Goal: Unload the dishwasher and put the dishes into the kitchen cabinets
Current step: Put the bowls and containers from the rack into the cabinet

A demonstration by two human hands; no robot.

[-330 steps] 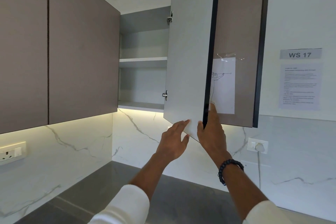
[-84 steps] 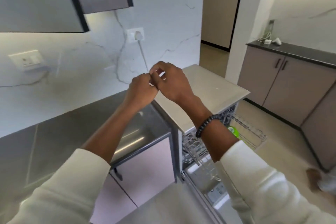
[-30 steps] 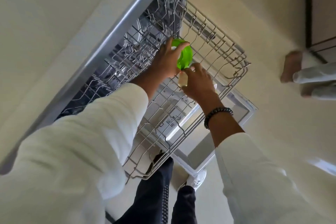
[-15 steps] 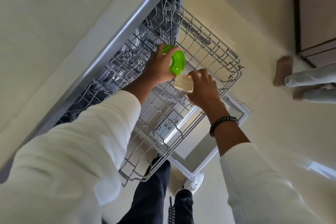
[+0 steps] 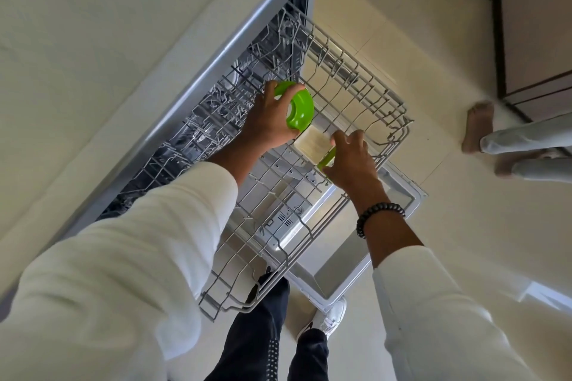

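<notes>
Pale tiled floor [image 5: 387, 49] fills the right of the view; cream table [image 5: 93, 40] top with a grey metal edge runs diagonally across the upper left. Brown cabinet [image 5: 538, 25] fronts at top right. Below the table edge, the dishwasher door [image 5: 340, 269] lies folded down. Grey wire rack [image 5: 356, 96] is pulled out over it (mostly bare wire). A second person's bare foot [image 5: 478, 124] stands on the floor at right. Left hand [image 5: 269, 124] grips a round green bowl [image 5: 298, 108], fingers curled over its rim, above the rack. Right hand [image 5: 353, 161] holds a cream square container [image 5: 312, 144] with a green rim, just beside the bowl, edges nearly touching. Black bead bracelet [image 5: 379, 216] on the right wrist.
</notes>
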